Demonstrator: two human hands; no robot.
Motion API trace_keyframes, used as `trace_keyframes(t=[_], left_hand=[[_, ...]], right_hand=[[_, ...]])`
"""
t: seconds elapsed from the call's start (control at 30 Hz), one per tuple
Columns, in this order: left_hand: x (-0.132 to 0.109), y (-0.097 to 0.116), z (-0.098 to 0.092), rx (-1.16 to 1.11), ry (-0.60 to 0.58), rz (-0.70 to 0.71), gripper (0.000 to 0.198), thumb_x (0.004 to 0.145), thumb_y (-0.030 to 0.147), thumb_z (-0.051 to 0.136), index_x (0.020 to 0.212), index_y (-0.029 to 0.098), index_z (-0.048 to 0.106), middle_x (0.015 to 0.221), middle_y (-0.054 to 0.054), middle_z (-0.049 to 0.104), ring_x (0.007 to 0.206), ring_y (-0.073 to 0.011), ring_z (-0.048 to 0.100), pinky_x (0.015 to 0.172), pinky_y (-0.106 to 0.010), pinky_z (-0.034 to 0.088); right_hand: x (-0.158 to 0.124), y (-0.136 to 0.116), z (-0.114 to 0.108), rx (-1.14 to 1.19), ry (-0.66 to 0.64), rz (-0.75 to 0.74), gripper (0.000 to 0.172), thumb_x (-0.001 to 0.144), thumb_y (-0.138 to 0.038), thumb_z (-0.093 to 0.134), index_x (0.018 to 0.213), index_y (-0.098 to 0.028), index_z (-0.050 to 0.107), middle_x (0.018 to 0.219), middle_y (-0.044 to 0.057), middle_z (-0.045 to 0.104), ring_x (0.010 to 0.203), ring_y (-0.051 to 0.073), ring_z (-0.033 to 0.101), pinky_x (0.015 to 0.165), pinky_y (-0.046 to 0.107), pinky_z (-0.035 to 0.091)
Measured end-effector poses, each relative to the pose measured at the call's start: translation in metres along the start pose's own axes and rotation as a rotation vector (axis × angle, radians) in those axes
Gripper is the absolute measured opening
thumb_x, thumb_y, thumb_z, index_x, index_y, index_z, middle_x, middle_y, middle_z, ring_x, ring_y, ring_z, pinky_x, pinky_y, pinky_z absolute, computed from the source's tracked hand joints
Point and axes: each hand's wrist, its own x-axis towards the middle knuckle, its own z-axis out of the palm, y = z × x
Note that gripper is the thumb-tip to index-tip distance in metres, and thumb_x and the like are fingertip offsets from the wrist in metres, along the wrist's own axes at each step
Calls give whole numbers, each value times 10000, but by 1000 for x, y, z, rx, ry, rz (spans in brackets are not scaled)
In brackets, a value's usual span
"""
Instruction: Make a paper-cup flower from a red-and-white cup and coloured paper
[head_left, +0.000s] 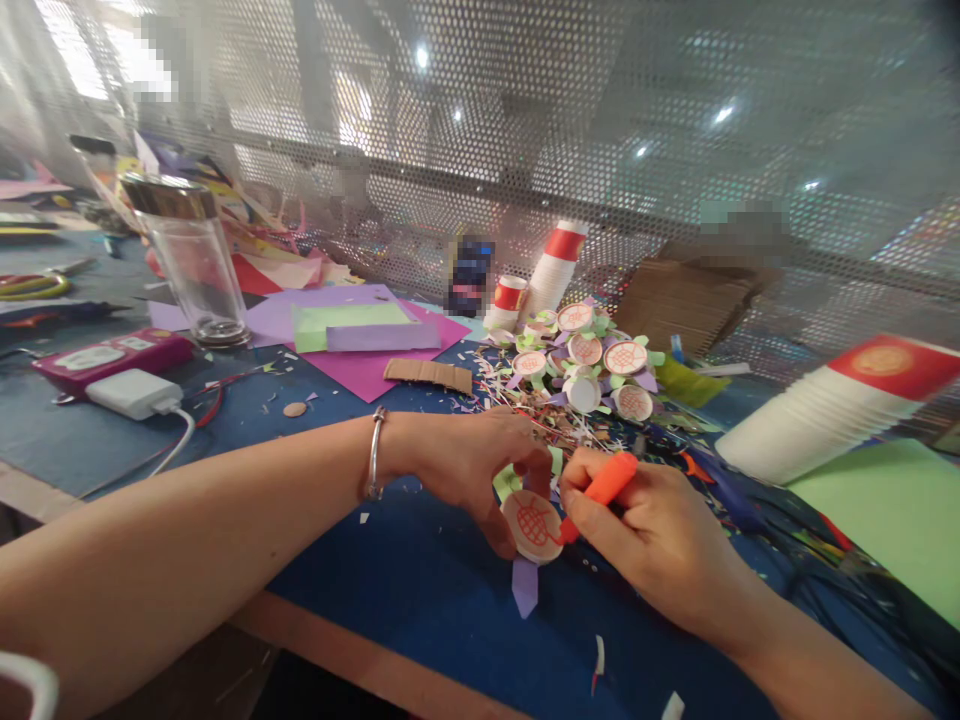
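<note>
My left hand [480, 470] grips the side of a small round paper-cup piece [531, 526], its thumb and fingers around the rim. Red crossing lines are drawn on the round face, and green and purple paper strips stick out from its edge. In my right hand [645, 515] is a red marker [600, 495], slanted so its lower end meets the right side of the round face. Behind both hands lies a pile of similar decorated cup pieces [585, 350], most bearing red line drawings.
Stacked paper cups [840, 400] lean at the right beside green paper [892, 510]. Another cup stack [555, 270] stands behind the pile. At left are a glass bottle [196, 265], a pink box [112, 360] and a white charger [135, 393]. Paper scraps, a cardboard strip [427, 376] and coloured sheets [360, 325] lie around.
</note>
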Motion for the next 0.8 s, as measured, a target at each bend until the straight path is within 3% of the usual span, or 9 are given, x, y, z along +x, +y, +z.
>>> trace_keyframes(t=[0.43, 0.63, 0.8], left_hand=[[3, -5, 2, 3, -1, 45, 435, 623, 408, 879, 912, 163, 667, 952, -37, 651, 958, -225, 549, 856, -327, 403], [2, -3, 2, 3, -1, 33, 379, 622, 333, 865, 904, 171, 669, 940, -34, 653, 959, -224, 548, 855, -326, 408], [3, -4, 2, -10, -2, 24, 444, 610, 394, 879, 919, 166, 656, 983, -43, 636, 976, -231, 547, 854, -333, 408]], right_hand=[[-3, -5, 4, 104, 15, -5, 214, 886, -215, 508, 674, -221, 537, 580, -51, 524, 512, 108, 472, 501, 233, 379], [-3, -5, 6, 132, 0, 22, 213, 882, -219, 525, 670, -219, 535, 570, -52, 504, 508, 112, 446, 492, 240, 361], [-3, -6, 5, 189, -29, 20, 227, 897, -231, 505, 673, -212, 542, 580, -48, 512, 513, 109, 440, 485, 239, 346]])
